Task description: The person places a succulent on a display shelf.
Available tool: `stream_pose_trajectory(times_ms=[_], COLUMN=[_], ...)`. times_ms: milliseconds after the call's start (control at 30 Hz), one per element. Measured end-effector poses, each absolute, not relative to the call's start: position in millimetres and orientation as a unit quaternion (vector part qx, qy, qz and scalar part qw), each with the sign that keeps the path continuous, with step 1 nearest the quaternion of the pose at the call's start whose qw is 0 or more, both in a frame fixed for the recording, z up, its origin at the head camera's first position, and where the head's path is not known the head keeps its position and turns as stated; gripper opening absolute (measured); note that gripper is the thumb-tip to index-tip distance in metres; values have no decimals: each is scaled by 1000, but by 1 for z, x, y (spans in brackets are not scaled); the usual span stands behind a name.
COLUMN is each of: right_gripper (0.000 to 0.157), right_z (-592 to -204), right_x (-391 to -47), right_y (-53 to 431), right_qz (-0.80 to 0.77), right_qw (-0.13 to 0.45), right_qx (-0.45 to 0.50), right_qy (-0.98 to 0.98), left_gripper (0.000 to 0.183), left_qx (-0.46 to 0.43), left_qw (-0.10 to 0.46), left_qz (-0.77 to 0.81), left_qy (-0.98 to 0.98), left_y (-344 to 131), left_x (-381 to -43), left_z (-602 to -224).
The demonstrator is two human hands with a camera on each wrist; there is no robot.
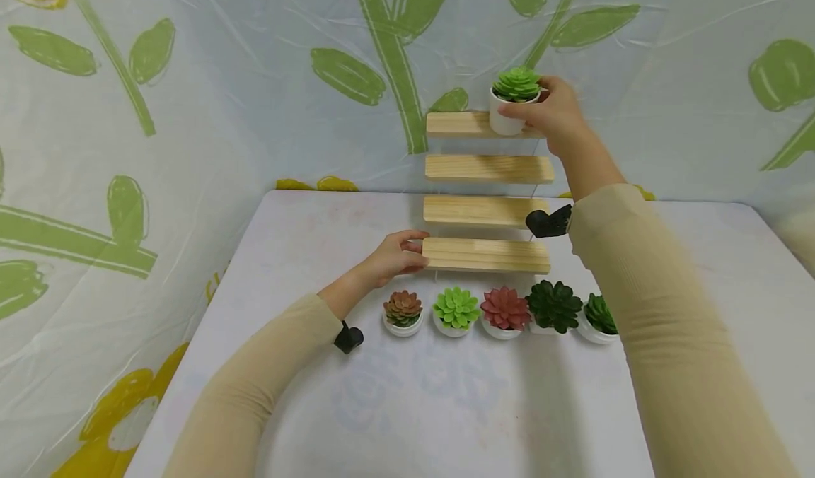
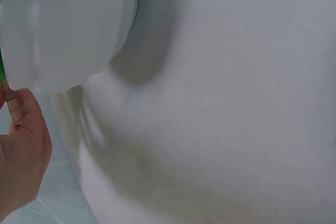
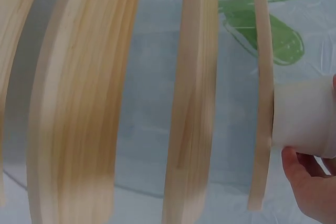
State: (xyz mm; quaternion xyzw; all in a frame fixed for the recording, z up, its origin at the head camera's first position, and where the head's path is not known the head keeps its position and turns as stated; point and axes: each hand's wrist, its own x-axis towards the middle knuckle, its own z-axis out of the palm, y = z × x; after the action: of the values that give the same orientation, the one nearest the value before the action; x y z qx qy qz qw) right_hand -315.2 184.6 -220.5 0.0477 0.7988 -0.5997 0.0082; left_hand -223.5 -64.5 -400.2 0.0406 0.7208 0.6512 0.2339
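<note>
My right hand (image 1: 560,114) grips a bright green succulent (image 1: 516,84) by its white pot (image 3: 302,116), thumb in front and fingers behind. The pot stands upright at the right part of the top board; in the right wrist view its base meets that board (image 3: 264,108). Lower down, my left hand (image 1: 388,257) pinches the left end of the lowest board (image 1: 487,255) of a four-tier wooden shelf. At the edge of the left wrist view, the same hand (image 2: 26,148) shows beside a close white pot (image 2: 65,30).
Before the shelf, several potted succulents stand in a row: a brownish one (image 1: 404,308), a light green one (image 1: 455,307), a red one (image 1: 505,308), a dark green one (image 1: 554,307) and another green one (image 1: 600,314) partly behind the right sleeve. Patterned sheeting (image 1: 255,75) hangs behind the white table (image 1: 407,414).
</note>
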Motion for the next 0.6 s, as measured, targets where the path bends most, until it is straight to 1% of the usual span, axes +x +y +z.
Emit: stream_pose_trajectory(times_ms=[200, 600], right_gripper=[85, 82], right_z=[-223, -225], right_x=[-320, -318], right_y=[173, 168], right_qz=[-625, -658], right_qw=[-3, 1], right_qx=[50, 47], right_qy=[779, 752], left_gripper=[55, 54], left_qx=[36, 41], left_qw=[235, 232], left_qz=[649, 646], left_qy=[722, 726], left_y=[-64, -64], left_x=[-223, -225], left_z=[-399, -400])
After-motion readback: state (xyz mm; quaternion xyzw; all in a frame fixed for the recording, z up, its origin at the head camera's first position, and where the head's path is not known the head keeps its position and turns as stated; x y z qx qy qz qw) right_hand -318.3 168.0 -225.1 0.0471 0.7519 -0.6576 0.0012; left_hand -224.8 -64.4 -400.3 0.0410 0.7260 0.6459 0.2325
